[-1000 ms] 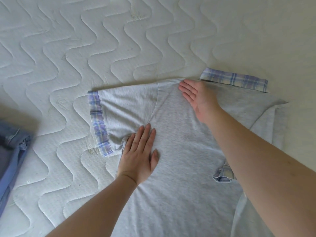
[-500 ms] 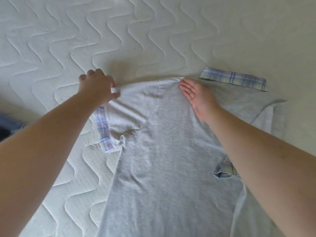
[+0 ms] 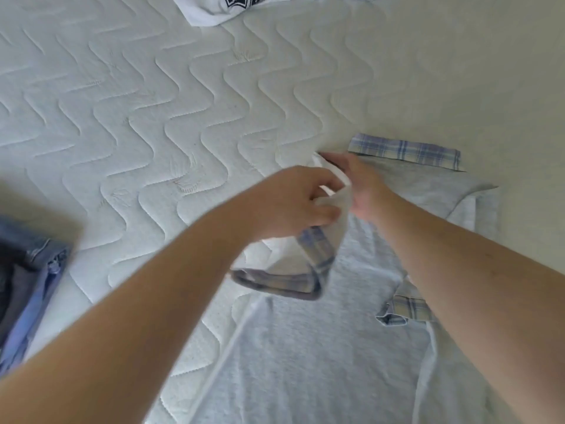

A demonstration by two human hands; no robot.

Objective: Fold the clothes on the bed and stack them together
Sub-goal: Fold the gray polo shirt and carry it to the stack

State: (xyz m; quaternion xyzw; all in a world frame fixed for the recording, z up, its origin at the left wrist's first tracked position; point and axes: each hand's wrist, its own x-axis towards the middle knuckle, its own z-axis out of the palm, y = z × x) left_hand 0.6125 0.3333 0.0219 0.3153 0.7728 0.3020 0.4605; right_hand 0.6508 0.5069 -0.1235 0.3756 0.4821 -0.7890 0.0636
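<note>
A person leans over a bed, both bare arms reaching forward over a pale grey shirt [image 3: 321,347] that lies spread flat on the mattress [image 3: 137,123]. The shirt sits in the lower right part of the view, its body running toward the person.

The left hand [image 3: 293,200] grips the shirt's left sleeve [image 3: 305,264], fingers curled around the fabric, and holds it lifted off the bed and over the shirt's body. The sleeve's blue plaid cuff hangs below the hand in an open loop. The picture is slightly blurred here.

The right hand [image 3: 363,185] rests just beside the left, on the shirt's shoulder area near the top edge. Its fingers are partly hidden behind the lifted sleeve, so I cannot tell whether they lie flat or pinch the cloth.

A blue plaid collar [image 3: 403,151] lies flat at the shirt's top edge, just right of the right hand. Another plaid cuff [image 3: 400,310] peeks out beside the right forearm.

The mattress is white, quilted in wavy lines. At its far edge lies a white garment with dark print [image 3: 232,7]. At the left edge, well apart from the shirt, sit blue and dark denim-like clothes [image 3: 27,280].
</note>
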